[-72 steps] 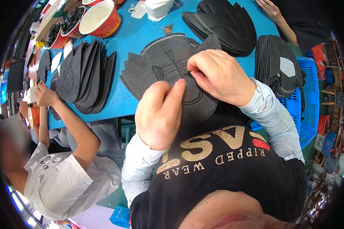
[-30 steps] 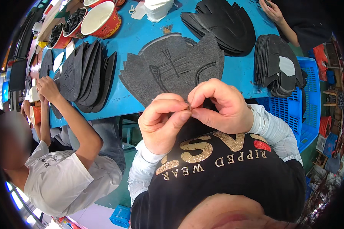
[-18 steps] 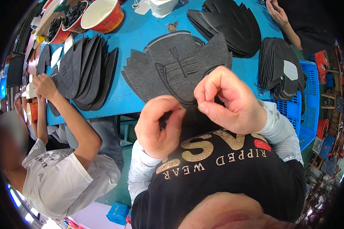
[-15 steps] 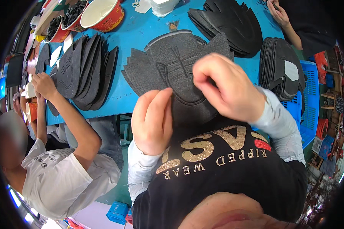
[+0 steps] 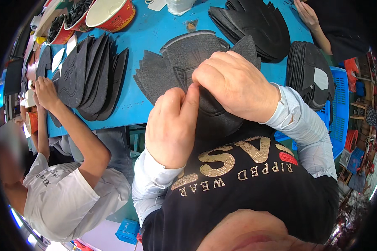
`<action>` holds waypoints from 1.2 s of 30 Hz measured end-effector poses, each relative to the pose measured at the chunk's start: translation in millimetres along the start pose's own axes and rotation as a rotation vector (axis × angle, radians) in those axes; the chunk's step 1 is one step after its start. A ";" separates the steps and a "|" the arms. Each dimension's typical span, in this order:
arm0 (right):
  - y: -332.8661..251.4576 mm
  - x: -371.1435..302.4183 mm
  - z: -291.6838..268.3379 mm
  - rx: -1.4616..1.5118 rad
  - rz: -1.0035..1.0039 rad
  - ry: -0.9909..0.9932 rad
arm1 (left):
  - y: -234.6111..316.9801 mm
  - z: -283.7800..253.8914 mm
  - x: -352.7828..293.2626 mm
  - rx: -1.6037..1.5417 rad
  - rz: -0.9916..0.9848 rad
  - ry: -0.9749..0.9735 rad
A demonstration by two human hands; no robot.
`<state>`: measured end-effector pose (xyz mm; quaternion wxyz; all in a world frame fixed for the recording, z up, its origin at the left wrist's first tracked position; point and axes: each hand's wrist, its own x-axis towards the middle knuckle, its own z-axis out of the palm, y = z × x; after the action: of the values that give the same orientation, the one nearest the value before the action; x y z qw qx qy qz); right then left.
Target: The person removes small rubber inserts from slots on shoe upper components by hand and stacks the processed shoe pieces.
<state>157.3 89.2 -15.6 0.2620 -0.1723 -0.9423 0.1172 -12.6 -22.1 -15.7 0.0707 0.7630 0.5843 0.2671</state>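
Dark grey felt-like pieces with pointed, fanned edges and a stitched or pressed outline [image 5: 157, 75] lie at the table's near edge in front of me. Over their middle, my left hand [image 5: 171, 125] and my right hand [image 5: 238, 85] meet at the fingertips. Thumb and fingers of my left hand are pinched. The right hand's fingers are curled in, its fingertips against the left ones. Whatever they grip, if anything, is too small or hidden to make out. Both hands cover part of the top piece's outline.
Fanned stacks of dark pieces lie left [image 5: 90, 79], far right [image 5: 255, 29] and right [image 5: 308, 75] on the blue table [image 5: 155, 27]. Red bowls [image 5: 113, 16] stand far left. A blue crate [image 5: 340, 108] is at the right. Co-workers' hands are at left [image 5: 46, 94] and far right [image 5: 306, 16].
My hands, apart half a second ago, have come together at the fingertips. The right hand moved left; the left moved slightly right. The pieces stay nearly in place.
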 end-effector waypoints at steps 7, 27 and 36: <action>5.2 -8.2 -9.0 0.107 0.072 0.133 | -1.2 -1.4 4.2 0.061 0.000 -0.043; 4.0 -41.3 -35.0 -0.055 0.233 0.210 | 2.4 -1.1 6.0 -0.055 -0.002 0.128; -3.4 -47.8 -19.7 -0.241 0.136 0.131 | 13.7 14.0 15.2 0.022 0.054 0.084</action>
<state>205.4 70.2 -19.8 0.2919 -0.2731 -0.9166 0.0090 8.5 -9.3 -16.8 0.0306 0.7673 0.5689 0.2943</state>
